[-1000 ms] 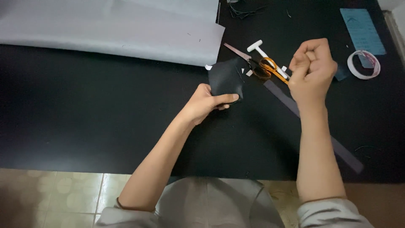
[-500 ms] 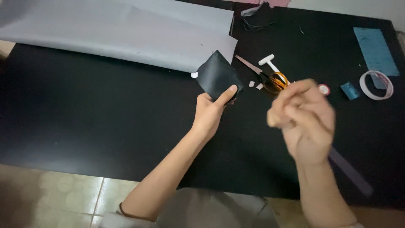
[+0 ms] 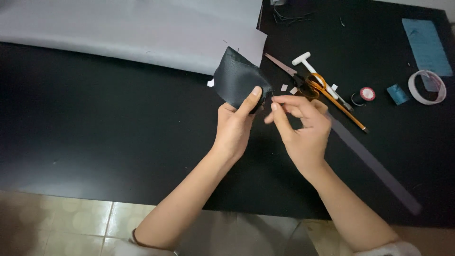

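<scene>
A: From the head camera, what flat, label-like things lie around?

B: At the far right of the black table point(image 3: 95, 123) a light blue rectangular sheet point(image 3: 426, 45) lies flat. Just below it sits a ring of pale tape point(image 3: 428, 87), a small teal block point(image 3: 397, 94) to its left, then a little spool with a red and white round top point(image 3: 366, 93). A few tiny white scraps point(image 3: 284, 87) lie near the scissors.

A: And the hands?

B: The left hand point(image 3: 234, 128) holds a dark piece of fabric point(image 3: 237, 78) up above the table; its grip is closed on the piece's lower edge, thumb pressed on the front, fingers behind. The right hand point(image 3: 303, 128) sits just right of it, thumb and forefinger pinched together close beside the fabric's right corner. Whether they hold something thin, I cannot tell.

A: Materials?

B: The fabric looks smooth with a faint sheen, roughly four-cornered and slightly curled. Behind it a broad sheet of pale grey cloth point(image 3: 132, 28) spreads across the top left. Orange-handled scissors point(image 3: 308, 81) lie beyond the right hand, beside a white T-shaped tool point(image 3: 303, 60) and a yellow pencil point(image 3: 343, 111). A long grey strip point(image 3: 374, 163) runs diagonally under the right wrist towards the table's lower right.
</scene>
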